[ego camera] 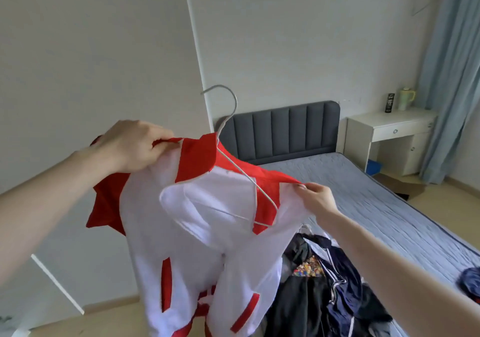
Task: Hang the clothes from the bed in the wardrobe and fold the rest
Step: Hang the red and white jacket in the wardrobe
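I hold a red and white jacket (pixel 197 238) up in the air in front of me. A white wire hanger (pixel 235 165) sits inside it, its hook sticking up above the collar. My left hand (pixel 132 146) grips the jacket's left shoulder. My right hand (pixel 315 196) pinches the right shoulder seam. A pile of dark clothes (pixel 327 290) lies on the near end of the bed (pixel 384 207), below the jacket. A dark blue garment (pixel 471 282) lies at the bed's right edge.
A white wardrobe panel (pixel 104 51) fills the left side. The grey headboard (pixel 283 129) stands at the back wall. A white desk (pixel 392 134) with a pale jug (pixel 405 99) stands beside a blue curtain (pixel 452 77).
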Demonstrator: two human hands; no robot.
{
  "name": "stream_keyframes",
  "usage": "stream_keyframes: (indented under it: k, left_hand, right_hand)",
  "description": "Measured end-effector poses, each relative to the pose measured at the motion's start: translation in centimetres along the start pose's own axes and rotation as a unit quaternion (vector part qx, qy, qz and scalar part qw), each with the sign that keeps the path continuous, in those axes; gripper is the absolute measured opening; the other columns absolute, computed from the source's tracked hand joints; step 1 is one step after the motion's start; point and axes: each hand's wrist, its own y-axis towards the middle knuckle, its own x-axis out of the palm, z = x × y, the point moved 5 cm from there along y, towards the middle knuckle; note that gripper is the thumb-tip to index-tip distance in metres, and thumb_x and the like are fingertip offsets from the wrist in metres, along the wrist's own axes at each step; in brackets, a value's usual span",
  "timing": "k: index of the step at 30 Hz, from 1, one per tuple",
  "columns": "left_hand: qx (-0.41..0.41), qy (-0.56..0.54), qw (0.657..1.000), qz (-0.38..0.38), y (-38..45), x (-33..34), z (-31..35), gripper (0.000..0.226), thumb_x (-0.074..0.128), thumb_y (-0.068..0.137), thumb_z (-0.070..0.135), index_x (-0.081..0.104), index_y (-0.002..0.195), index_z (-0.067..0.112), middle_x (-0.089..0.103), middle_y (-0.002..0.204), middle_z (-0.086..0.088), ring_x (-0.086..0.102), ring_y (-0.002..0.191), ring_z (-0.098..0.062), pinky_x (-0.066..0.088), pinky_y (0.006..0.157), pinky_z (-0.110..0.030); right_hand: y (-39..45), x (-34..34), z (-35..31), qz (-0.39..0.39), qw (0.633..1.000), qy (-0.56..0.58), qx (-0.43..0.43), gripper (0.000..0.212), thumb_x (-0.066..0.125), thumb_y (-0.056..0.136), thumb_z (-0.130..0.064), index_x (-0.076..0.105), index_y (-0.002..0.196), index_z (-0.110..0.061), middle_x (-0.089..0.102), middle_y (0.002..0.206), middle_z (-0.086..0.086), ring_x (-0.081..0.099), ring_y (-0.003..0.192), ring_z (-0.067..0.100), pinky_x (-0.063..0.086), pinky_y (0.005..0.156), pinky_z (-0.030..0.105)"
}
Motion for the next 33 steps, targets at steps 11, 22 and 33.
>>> stream_keyframes:
  k: [11,22,33]
  left_hand:
    - [-0.208,-0.02,0.976,0.069,-0.4,2.2,-2.4,0.024,0.052,0.103,0.038,0.072,0.097,0.026,0.074,0.093,-0.005,0.066,0.087,-0.039,0.045,0.065,-0.036]
    - [-0.144,-0.134,0.964,0.178,1.1,-1.0,1.3,0.035,0.046,0.101,0.059,0.071,0.096,0.034,0.065,0.072,0.021,0.057,0.071,-0.009,0.038,0.059,-0.025]
    - [-0.078,-0.117,0.98,0.139,3.7,0.6,6.7,0.029,0.052,0.1,0.043,0.075,0.094,0.026,0.061,0.083,0.01,0.062,0.081,-0.022,0.042,0.065,-0.033]
  right_hand:
    - [-9.4,4.1,-16.4,-0.209,0.93,-0.052,-0.296,0.005,0.073,0.082,-0.033,0.074,0.085,-0.03,0.07,0.078,-0.012,0.061,0.066,0.002,0.047,0.061,0.015]
    - [-5.1,-0.7,-18.9,-0.006,0.864,-0.283,-0.417,0.061,0.075,0.09,-0.04,0.05,0.145,-0.032,0.054,0.146,-0.007,0.046,0.135,0.021,0.039,0.114,0.047]
    - [-5.6,4.8,-18.0,-0.166,0.901,-0.21,-0.342,0.015,0.05,0.092,-0.014,0.06,0.088,-0.004,0.068,0.077,0.002,0.058,0.067,0.02,0.051,0.066,0.041]
